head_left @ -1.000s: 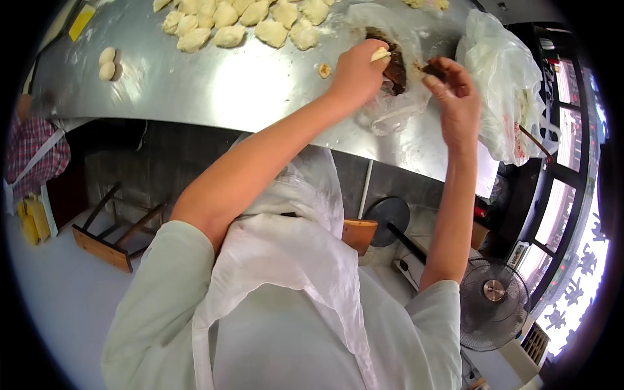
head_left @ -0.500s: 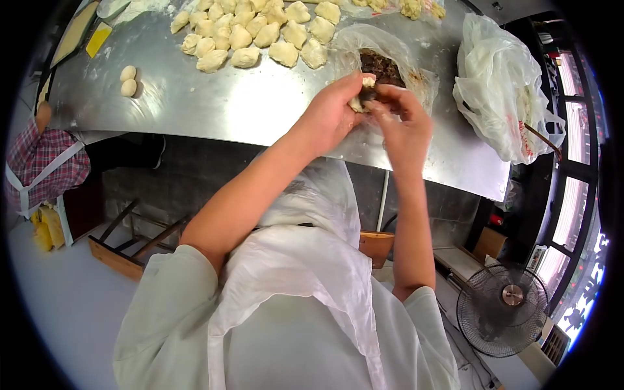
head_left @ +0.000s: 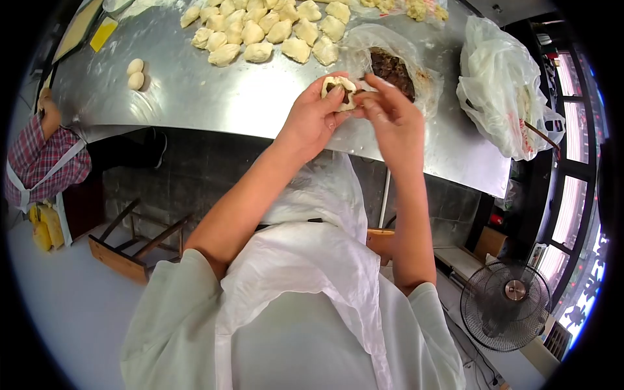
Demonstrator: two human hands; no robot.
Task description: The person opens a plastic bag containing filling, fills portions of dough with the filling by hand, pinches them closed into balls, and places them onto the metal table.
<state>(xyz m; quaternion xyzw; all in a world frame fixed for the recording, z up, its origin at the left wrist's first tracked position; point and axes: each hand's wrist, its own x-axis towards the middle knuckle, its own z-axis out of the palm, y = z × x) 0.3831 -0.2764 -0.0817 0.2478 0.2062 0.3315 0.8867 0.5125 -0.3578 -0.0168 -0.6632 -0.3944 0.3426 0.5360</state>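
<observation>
My left hand [head_left: 311,118] is closed around a flattened piece of dough [head_left: 348,83] with dark filling in its middle. The left thumb presses on that filling. At the dough's right rim are the curled fingers and thumb of my right hand [head_left: 393,114]; exactly how they grip it is partly hidden. Just beyond my right hand, a clear plastic bag [head_left: 426,88] lies opened around a dark brown mass of filling [head_left: 392,70]. Many pale dough pieces [head_left: 258,52] are spread at the back of the steel table [head_left: 195,107].
Two small round dough balls [head_left: 135,80] sit at the left, near a yellow scraper [head_left: 103,34]. A bulky white plastic bag [head_left: 491,84] stands on the right. Another person in a checked shirt [head_left: 49,159] is at the far left. A fan [head_left: 507,305] stands lower right.
Both hands have shifted slightly left, away from the bag of filling. The dough now faces up more, showing its filling, and the right fingers have moved to its right rim.
</observation>
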